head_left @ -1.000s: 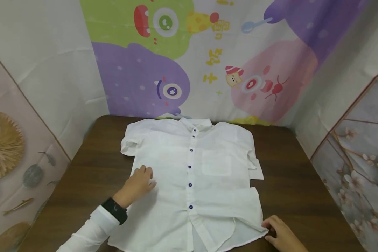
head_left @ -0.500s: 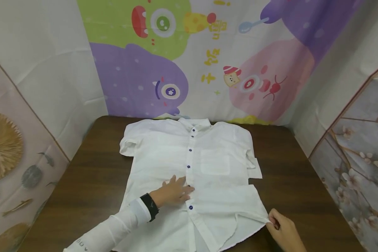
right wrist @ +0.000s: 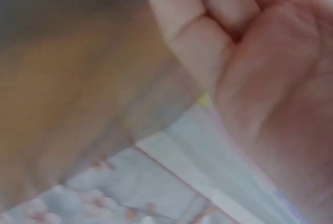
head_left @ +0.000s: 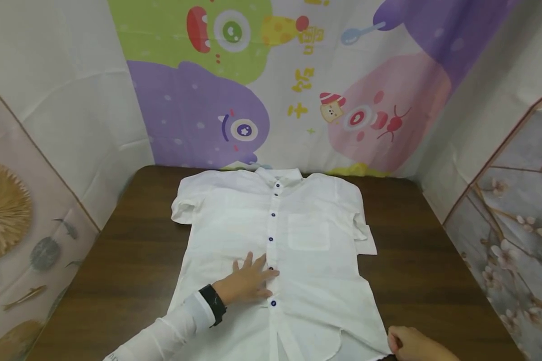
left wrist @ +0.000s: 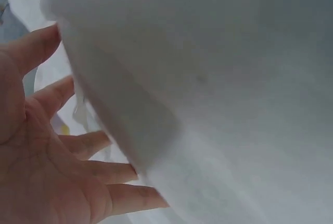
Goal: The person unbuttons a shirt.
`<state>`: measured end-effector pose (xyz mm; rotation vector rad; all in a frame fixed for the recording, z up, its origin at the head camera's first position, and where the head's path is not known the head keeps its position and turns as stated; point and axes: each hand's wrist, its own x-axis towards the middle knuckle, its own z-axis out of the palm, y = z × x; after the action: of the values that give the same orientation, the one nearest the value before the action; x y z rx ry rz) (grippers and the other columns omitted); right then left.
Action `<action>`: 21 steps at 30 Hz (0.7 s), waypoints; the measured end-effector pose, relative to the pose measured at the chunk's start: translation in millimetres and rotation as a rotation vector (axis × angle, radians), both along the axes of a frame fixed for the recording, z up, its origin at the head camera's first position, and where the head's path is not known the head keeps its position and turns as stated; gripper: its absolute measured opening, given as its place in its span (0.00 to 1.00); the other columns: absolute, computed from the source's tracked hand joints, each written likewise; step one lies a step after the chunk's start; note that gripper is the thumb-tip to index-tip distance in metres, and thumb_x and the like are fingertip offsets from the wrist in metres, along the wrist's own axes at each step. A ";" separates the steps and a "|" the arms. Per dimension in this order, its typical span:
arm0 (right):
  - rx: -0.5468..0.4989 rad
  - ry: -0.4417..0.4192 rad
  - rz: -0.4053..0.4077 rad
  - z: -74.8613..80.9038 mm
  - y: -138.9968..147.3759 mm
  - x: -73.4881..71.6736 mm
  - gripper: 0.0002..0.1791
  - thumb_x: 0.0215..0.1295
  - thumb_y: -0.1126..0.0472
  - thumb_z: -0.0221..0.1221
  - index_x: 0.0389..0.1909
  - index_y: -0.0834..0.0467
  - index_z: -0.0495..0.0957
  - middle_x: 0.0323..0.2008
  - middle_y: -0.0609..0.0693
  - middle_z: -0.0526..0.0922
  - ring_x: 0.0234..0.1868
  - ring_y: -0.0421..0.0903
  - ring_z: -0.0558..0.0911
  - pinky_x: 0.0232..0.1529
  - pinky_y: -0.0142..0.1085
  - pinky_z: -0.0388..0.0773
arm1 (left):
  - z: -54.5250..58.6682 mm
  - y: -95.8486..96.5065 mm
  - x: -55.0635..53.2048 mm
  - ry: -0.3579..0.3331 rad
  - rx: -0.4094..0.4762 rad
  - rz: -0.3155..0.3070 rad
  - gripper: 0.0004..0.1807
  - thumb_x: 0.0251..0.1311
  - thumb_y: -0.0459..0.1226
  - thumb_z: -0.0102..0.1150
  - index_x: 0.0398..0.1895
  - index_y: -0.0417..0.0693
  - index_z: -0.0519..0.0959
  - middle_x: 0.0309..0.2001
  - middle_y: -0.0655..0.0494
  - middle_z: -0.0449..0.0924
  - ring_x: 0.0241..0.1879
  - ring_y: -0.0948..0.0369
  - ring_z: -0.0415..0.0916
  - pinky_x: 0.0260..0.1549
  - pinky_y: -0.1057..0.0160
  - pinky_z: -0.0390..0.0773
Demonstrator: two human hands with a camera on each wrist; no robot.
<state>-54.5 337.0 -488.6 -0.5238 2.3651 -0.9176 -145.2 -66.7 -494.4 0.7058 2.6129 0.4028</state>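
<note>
A white short-sleeved shirt [head_left: 235, 215] with dark blue buttons lies front up, its collar toward the far edge. My left hand [head_left: 248, 281] rests on its front beside the button strip, fingers spread. In the left wrist view the fingertips of the left hand [left wrist: 57, 166] touch the white cloth. At the shirt's lower right corner, my right hand [head_left: 411, 343] pinches the hem. The right wrist view has the right hand [right wrist: 260, 62] with its fingers curled; the pinched cloth is not visible there. The bottom of the shirt runs out of the head view.
The shirt lies on a dark brown wooden table [head_left: 135, 260]. A cartoon-printed curtain [head_left: 293, 135] hangs right behind the far edge. Patterned panels stand on both sides, one with blossoms [head_left: 515, 240] on the right.
My left hand has moved right from the shirt's left side onto the button strip and stayed there. The right hand has drawn the hem corner toward me, flattening the raised fold.
</note>
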 end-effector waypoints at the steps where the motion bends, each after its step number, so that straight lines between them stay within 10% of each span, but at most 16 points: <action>1: 0.036 0.017 -0.032 6.7 -4.9 -2.9 0.07 0.46 0.72 0.52 0.21 0.58 0.66 0.20 0.40 0.63 0.21 0.30 0.61 0.21 0.28 0.58 | 0.3 -0.6 -0.5 -0.005 0.004 0.001 0.29 0.59 0.54 0.54 0.64 0.65 0.66 0.71 0.43 0.51 0.68 0.33 0.44 0.55 0.27 0.51; 8: 0.093 0.300 -0.171 40.1 -62.6 -34.3 0.03 0.56 0.69 0.52 0.28 0.57 0.70 0.20 0.42 0.65 0.21 0.31 0.64 0.21 0.27 0.63 | 4.8 -8.8 -5.6 -0.013 0.098 0.035 0.25 0.63 0.48 0.52 0.64 0.62 0.67 0.68 0.45 0.59 0.67 0.41 0.55 0.60 0.39 0.60; 21: 0.054 0.394 -0.179 57.4 -143.7 -59.0 0.03 0.65 0.61 0.54 0.34 0.55 0.75 0.31 0.42 0.76 0.35 0.39 0.73 0.36 0.33 0.72 | 44.0 -31.5 13.5 0.136 0.357 0.137 0.22 0.64 0.38 0.53 0.62 0.50 0.70 0.58 0.49 0.72 0.59 0.49 0.68 0.57 0.50 0.68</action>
<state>-113.4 193.3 -431.2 -0.5165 2.8223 -0.8899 -131.8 -98.2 -450.4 0.6864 2.7566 0.9082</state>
